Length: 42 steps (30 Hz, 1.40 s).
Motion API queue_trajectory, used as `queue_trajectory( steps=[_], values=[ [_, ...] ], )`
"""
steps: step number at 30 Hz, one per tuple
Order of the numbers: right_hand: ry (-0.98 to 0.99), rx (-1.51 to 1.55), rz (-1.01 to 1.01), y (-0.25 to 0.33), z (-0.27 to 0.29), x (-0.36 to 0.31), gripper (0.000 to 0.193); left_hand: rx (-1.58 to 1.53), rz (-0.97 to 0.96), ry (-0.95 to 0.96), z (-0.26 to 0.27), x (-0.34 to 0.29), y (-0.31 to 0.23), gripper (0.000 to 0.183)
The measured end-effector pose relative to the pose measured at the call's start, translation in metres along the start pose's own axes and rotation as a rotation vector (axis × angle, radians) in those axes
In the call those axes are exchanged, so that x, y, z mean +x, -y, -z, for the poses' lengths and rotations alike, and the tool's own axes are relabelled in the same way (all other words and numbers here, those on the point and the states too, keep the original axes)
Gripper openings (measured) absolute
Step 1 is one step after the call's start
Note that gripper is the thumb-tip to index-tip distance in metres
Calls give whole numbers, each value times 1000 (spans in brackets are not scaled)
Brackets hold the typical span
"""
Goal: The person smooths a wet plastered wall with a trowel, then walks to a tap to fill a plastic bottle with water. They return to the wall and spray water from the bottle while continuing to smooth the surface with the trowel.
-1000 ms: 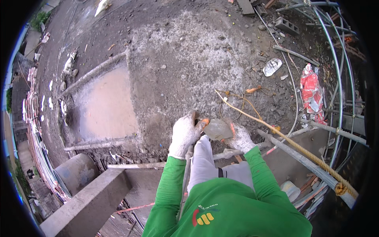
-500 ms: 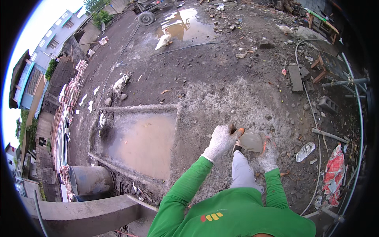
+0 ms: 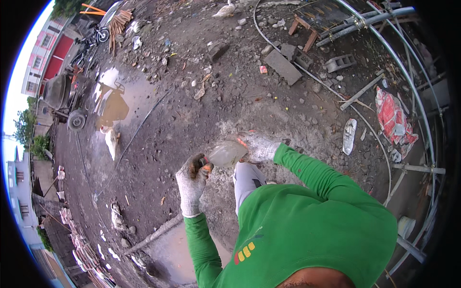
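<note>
A cloudy, see-through plastic bag (image 3: 227, 153) hangs between my two gloved hands in front of my body. My left hand (image 3: 193, 176), in a whitish knit glove with soiled fingertips, pinches the bag's left end. At the opposite end my right hand (image 3: 259, 146) grips it, orange showing on the glove's fingertips. The bag looks rounded and full, though I cannot make out its contents. Below it show my pale trouser leg (image 3: 246, 182) and stony ground.
Muddy water stands in a low-walled basin (image 3: 163, 234) at lower left. A white duck (image 3: 111, 142) is by a puddle (image 3: 113, 103). To the right lie a hose (image 3: 326, 86), concrete blocks (image 3: 283, 67), a red-and-white sack (image 3: 394, 120) and metal pipes (image 3: 408, 72).
My view and body have turned to the right; the basin has slid toward the lower edge. Both hands keep hold of the bag, now stretched more sideways between them.
</note>
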State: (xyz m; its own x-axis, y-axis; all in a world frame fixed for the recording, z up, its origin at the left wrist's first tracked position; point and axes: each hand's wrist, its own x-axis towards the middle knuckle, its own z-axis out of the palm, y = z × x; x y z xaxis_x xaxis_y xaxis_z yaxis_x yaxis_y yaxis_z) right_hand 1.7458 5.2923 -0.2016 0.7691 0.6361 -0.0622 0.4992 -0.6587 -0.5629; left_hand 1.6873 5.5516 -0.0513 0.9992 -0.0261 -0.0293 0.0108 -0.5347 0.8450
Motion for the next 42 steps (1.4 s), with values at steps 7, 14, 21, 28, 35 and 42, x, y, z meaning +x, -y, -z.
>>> queue_trajectory(
  steps=[7, 14, 21, 28, 35, 42],
  values=[
    [-156, -65, -364, -158, 101, 167, 85, 184, -36, 76, -67, 339, 39, 50],
    [-576, 246, -644, -280, 228, 208, 93, -208, -529, 654, -146, 601, -65, 43],
    [-571, 273, -819, -472, 292, 305, 94, 72, -652, 762, -263, 840, -94, 30],
    [-496, 11, -804, -681, 451, 405, 86, 418, -531, 548, -376, 1078, -171, 41],
    [-772, 187, -791, -821, 622, 409, 87, -199, -722, 845, -491, 1247, -312, 45],
    [-838, 85, -1135, -989, 713, 399, 89, 102, -661, 909, -695, 1403, -410, 23]
  ],
)
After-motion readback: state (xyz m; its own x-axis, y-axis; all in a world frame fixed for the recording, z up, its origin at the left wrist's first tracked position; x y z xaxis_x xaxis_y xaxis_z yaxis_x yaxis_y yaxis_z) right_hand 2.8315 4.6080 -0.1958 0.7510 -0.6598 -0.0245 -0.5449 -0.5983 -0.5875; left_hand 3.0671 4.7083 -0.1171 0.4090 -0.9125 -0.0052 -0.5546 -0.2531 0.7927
